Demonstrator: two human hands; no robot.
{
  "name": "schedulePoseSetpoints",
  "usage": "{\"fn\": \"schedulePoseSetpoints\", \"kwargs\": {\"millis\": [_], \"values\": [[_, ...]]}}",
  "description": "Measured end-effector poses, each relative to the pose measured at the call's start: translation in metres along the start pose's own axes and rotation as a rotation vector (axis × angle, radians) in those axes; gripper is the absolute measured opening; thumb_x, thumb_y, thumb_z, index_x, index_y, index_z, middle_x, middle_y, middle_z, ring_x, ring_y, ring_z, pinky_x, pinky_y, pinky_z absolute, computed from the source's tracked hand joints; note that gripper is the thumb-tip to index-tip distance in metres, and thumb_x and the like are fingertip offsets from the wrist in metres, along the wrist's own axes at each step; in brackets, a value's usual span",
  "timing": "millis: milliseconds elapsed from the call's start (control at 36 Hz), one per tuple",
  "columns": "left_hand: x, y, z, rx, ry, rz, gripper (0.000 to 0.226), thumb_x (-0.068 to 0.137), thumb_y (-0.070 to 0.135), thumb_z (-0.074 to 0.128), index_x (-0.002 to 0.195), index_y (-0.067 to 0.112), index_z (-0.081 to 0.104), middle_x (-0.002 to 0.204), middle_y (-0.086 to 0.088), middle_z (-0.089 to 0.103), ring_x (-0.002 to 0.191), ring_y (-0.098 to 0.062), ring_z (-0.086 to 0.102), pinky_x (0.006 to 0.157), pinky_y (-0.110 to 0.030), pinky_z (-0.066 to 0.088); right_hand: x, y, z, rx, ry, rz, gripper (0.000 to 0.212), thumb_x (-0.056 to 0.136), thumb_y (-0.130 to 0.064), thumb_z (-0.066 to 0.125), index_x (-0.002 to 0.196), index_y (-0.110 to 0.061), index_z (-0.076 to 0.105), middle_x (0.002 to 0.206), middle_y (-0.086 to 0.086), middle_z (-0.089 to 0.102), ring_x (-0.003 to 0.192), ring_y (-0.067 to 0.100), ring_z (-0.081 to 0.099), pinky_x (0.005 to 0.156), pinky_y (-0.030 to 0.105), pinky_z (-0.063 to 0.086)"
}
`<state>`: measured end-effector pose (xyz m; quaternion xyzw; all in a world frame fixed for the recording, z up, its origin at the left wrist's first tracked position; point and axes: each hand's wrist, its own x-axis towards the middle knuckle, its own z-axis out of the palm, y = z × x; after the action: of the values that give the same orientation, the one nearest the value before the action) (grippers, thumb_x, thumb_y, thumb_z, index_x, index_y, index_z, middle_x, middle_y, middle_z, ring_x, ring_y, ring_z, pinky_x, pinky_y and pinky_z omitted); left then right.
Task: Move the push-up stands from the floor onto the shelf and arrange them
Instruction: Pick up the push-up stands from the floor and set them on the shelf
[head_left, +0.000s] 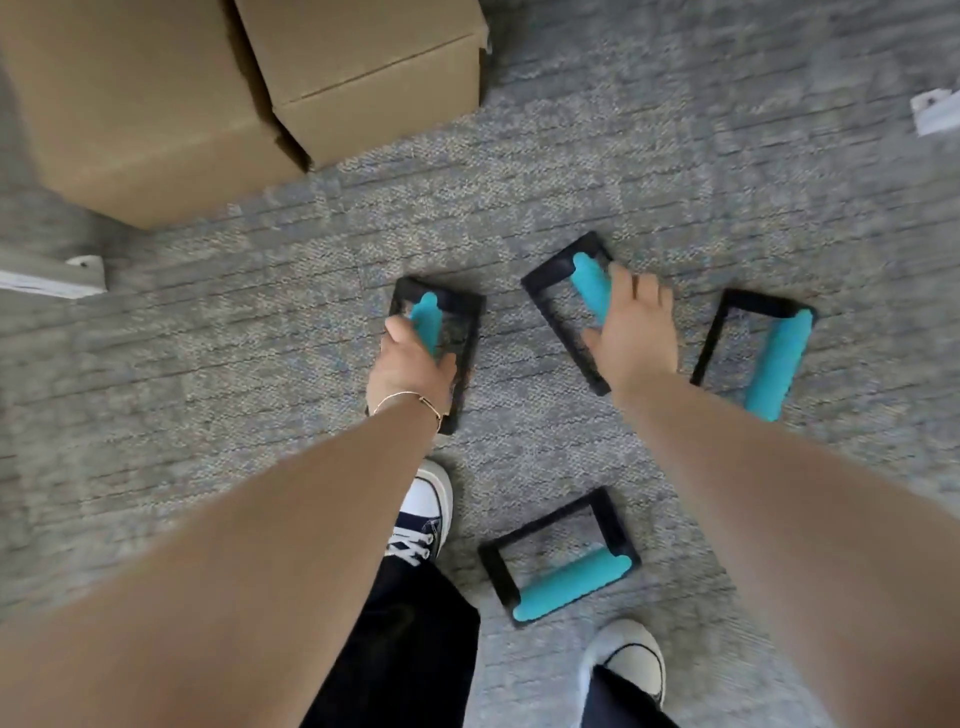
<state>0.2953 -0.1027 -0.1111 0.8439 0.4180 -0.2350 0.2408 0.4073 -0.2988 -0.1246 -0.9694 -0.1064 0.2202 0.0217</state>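
Several push-up stands with black frames and teal handles lie on the grey carpet. My left hand (410, 364) is wrapped around the teal handle of the left stand (462, 322). My right hand (636, 332) lies over the teal handle of the middle stand (553, 280), fingers curled on it. A third stand (769, 358) lies to the right of my right hand, untouched. A fourth stand (566, 566) lies near my feet. The shelf is not in view.
Two cardboard boxes (208, 93) stand at the upper left. A white metal foot (52, 278) juts in at the left edge, another white piece (937, 109) at the right edge. My shoes (423, 514) stand on the carpet below the stands.
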Motion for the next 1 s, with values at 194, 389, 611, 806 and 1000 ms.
{"fn": "schedulePoseSetpoints", "kwargs": {"millis": [194, 389, 611, 806, 1000], "values": [[0.004, -0.006, -0.005, 0.048, -0.086, -0.051, 0.051, 0.094, 0.034, 0.060, 0.129, 0.005, 0.038, 0.116, -0.019, 0.063, 0.108, -0.041, 0.061, 0.087, -0.045, 0.048, 0.010, 0.006, 0.002, 0.203, -0.078, 0.136, 0.044, 0.087, -0.027, 0.071, 0.118, -0.006, 0.049, 0.108, 0.023, 0.066, 0.101, 0.043, 0.063, 0.080, 0.045, 0.051], [-0.076, 0.011, -0.068, -0.036, -0.079, -0.002, 0.042, 0.092, 0.038, 0.061, 0.116, 0.009, 0.044, 0.097, -0.011, 0.065, 0.086, -0.032, 0.066, 0.075, -0.045, 0.058, -0.060, 0.013, -0.065, 0.327, -0.097, 0.149, 0.046, 0.087, -0.032, 0.071, 0.122, -0.007, 0.053, 0.103, 0.015, 0.065, 0.089, 0.034, 0.064, 0.070, 0.038, 0.052], [-0.233, 0.072, -0.202, -0.319, -0.065, -0.040, 0.037, 0.090, 0.037, 0.062, 0.107, 0.014, 0.038, 0.084, -0.005, 0.064, 0.058, -0.019, 0.070, 0.047, -0.032, 0.057, -0.189, 0.014, -0.243, 0.504, -0.098, 0.156, 0.043, 0.085, -0.037, 0.073, 0.115, -0.012, 0.055, 0.078, -0.002, 0.058, 0.059, 0.014, 0.055, 0.045, 0.023, 0.034], [-0.375, 0.115, -0.330, -0.439, 0.026, -0.027, 0.033, 0.090, 0.032, 0.056, 0.109, 0.014, 0.035, 0.082, -0.004, 0.058, 0.063, -0.023, 0.068, 0.055, -0.038, 0.058, -0.289, 0.011, -0.417, 0.746, -0.084, 0.161, 0.033, 0.079, -0.038, 0.073, 0.097, -0.016, 0.055, 0.083, 0.003, 0.067, 0.064, 0.024, 0.071, 0.058, 0.041, 0.060], [-0.480, 0.151, -0.446, -0.598, 0.073, 0.002, 0.031, 0.089, 0.031, 0.054, 0.107, 0.014, 0.036, 0.093, -0.008, 0.058, 0.067, -0.029, 0.072, 0.055, -0.037, 0.058, -0.365, 0.001, -0.562, 0.944, -0.039, 0.080, 0.031, 0.090, -0.041, 0.067, 0.103, -0.014, 0.057, 0.093, 0.004, 0.067, 0.063, 0.017, 0.073, 0.049, 0.029, 0.051]]}}
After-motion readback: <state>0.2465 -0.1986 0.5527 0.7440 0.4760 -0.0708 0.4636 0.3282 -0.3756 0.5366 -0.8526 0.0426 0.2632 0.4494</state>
